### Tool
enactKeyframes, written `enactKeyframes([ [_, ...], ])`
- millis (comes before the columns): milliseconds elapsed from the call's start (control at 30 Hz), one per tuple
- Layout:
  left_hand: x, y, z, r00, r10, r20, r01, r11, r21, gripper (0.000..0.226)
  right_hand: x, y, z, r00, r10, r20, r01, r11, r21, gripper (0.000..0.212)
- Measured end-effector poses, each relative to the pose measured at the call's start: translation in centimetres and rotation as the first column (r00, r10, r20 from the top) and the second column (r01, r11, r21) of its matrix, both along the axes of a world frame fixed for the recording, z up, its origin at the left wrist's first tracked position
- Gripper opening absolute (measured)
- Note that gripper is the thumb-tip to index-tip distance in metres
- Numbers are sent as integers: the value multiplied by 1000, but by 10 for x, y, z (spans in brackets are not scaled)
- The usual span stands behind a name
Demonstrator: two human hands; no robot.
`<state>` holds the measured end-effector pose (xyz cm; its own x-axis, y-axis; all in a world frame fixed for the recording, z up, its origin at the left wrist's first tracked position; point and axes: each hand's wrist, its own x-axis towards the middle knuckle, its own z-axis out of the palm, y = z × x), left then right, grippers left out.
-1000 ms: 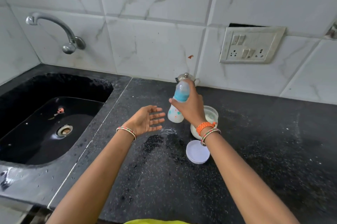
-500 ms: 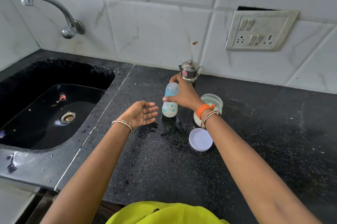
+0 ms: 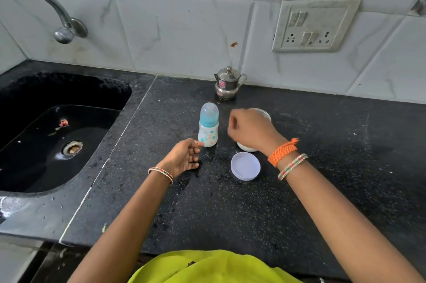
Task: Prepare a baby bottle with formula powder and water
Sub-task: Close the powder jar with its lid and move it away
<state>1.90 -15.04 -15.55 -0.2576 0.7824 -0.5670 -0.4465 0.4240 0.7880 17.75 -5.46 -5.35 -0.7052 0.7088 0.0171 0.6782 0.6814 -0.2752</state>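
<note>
Standing upright on the counter: small baby bottle (image 3: 208, 126), cloudy white plastic body with little teal and orange prints, teal collar, frosted clear dome cap on top. Looks milky inside.
Bottle spot: dark speckled stone countertop (image 3: 322, 167), between the two hands, just in front of the steel pot.
Left hand (image 3: 184, 157): palm turned up, fingers loosely curled, holding nothing. Fingertips sit right by the bottle's base; can't tell if they actually touch it. Beaded bangle on that wrist.
Right hand (image 3: 250, 130): a bit motion-blurred, fingers curled in, hovering over the tub just right of the bottle. Doesn't seem to grip anything. Orange braided thread and a beaded bangle on the wrist.
Powder tub: round clear plastic container (image 3: 250, 148) with white stuff inside, mostly hidden under the right hand.
Lid: flat round pale lilac plastic lid (image 3: 245, 166) lying open-side up on the counter, just in front of the tub.
Pot: small shiny steel lidded pot with spout (image 3: 228, 83), red sticker on it, back by the wall.
Counter texture: glossy black with white flecks, wet patches and white dusting near the bottle.
Sink: black basin (image 3: 57, 135) on the left, curved metal tap (image 3: 57, 17) above.
Wall: white marble-look tiles, grubby switch-and-socket plate (image 3: 314, 25).
</note>
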Motion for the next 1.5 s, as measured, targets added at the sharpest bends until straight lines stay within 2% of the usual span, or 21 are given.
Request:
enactKeyframes([
  [67,8,1,-2,1000,-22,-11,22,1000,-23,24,15,-14,-14,950,43,311,-42,999,-8,17],
  [100,11,2,-2,999,-32,-16,32,999,-32,23,22,-23,-22,907,56,417,-51,998,-23,21],
  [200,16,5,-2,996,-74,-49,72,997,-40,20,31,-41,-48,844,48,535,-19,998,-59,34],
  [267,17,6,0,984,-140,-114,139,990,-14,16,33,-48,-58,850,37,526,-32,999,-19,32],
  [333,18,5,2,925,-289,-248,308,950,43,17,33,-49,-52,879,34,476,-31,999,-15,26],
  [433,19,3,1,757,-498,-424,582,808,89,34,32,-39,-23,954,9,301,61,973,-221,19],
  [467,20,4,2,753,-508,-419,600,792,117,32,31,-33,-12,974,-21,225,88,952,-293,19],
  [533,23,7,7,849,-429,-307,505,830,236,18,32,-25,5,993,-85,85,108,944,-312,18],
  [633,25,16,18,952,-251,-174,299,883,362,7,32,-24,13,995,-88,-47,79,984,-162,28],
  [700,29,22,27,976,-175,-130,214,886,411,9,32,-27,13,999,-27,-23,25,997,-73,56],
  [767,35,28,38,986,-140,-88,165,871,463,10,30,-30,11,1000,1,27,-4,995,95,77],
  [833,40,35,49,988,-121,-93,151,862,485,9,29,-25,10,999,1,52,-15,964,265,79],
  [867,43,38,53,987,-113,-114,154,861,484,10,29,-19,11,998,-15,54,-1,958,288,78],
  [933,50,45,54,974,-104,-199,187,869,459,17,30,5,17,994,-90,63,73,970,231,77],
  [1000,58,49,48,939,-94,-330,236,875,423,25,31,35,27,981,-142,132,129,986,105,78],
  [1100,72,55,29,860,-38,-508,244,906,345,56,25,61,35,956,-43,289,78,991,-111,84],
  [1167,75,61,18,810,-23,-587,230,932,281,80,17,65,33,939,4,344,52,987,-152,85],
  [1267,75,75,11,768,-93,-634,290,933,215,104,10,67,33,924,41,380,15,990,-143,83],
  [1333,76,84,12,757,-130,-641,331,921,205,106,8,69,35,919,52,392,5,990,-144,82],
  [1433,75,93,10,740,-96,-665,339,908,247,91,5,69,41,908,45,417,22,988,-153,80],
  [1500,72,94,5,735,-67,-674,331,904,271,85,3,65,43,912,-7,411,92,978,-188,73],
])
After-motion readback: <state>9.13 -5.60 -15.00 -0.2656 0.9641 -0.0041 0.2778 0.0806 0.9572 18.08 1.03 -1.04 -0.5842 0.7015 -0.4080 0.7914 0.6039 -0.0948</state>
